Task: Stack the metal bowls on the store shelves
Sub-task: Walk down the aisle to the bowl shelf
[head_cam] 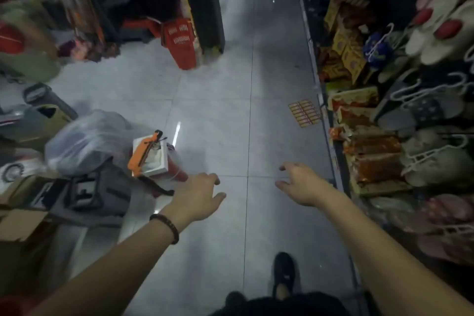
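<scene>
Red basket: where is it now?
Head view, upper left of centre: the red basket stands on the floor beside the end of the dark shelf unit.

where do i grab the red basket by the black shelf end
I'd take the red basket by its top rim, coming from above on the aisle side: its slotted wall faces the aisle and the black shelf end blocks the far side. No handle shows.

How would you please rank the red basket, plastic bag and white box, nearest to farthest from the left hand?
1. White box, just left of the left hand.
2. Plastic bag, farther left.
3. Red basket, far up the aisle.
</scene>
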